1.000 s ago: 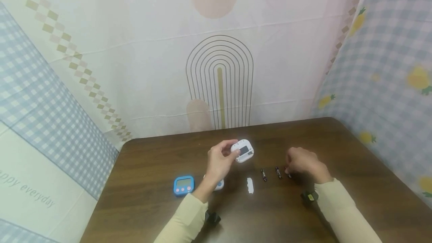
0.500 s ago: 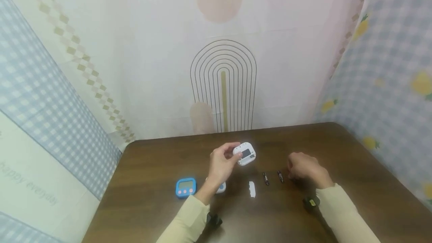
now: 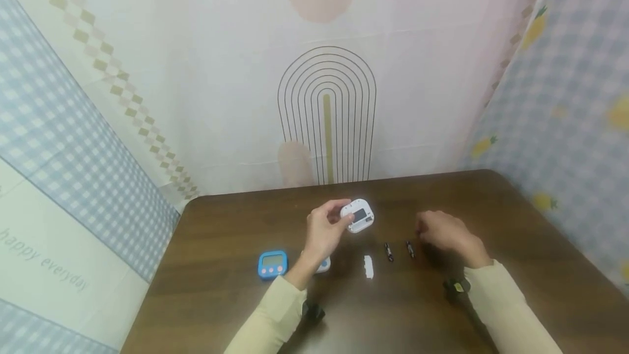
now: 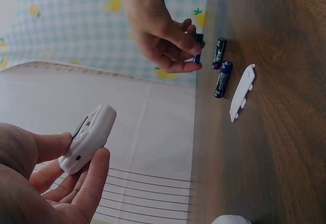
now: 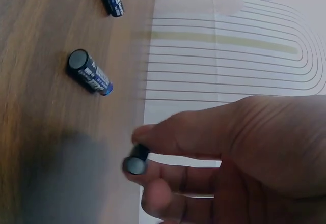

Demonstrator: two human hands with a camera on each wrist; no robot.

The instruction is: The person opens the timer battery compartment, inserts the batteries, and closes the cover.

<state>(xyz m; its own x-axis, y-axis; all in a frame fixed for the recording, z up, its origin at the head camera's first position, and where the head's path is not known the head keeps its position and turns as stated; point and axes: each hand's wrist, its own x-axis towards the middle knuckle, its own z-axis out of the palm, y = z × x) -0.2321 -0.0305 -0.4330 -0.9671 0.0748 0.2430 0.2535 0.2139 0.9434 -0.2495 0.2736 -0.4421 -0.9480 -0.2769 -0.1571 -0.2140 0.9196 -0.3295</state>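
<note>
My left hand holds a small white timer above the brown table, back side up; the left wrist view shows that timer between thumb and fingers. My right hand hovers to the right and pinches a dark battery at its fingertips; the same battery shows in the left wrist view. Two more batteries lie side by side on the table. A white battery cover lies just left of them.
A blue timer lies at the table's left. Another small white and blue device sits partly hidden under my left wrist. Fabric backdrops close off the back and both sides of the table.
My right hand has picked one of three batteries off the table and raised it slightly; two stay lying there. The left hand keeps holding the white timer.
</note>
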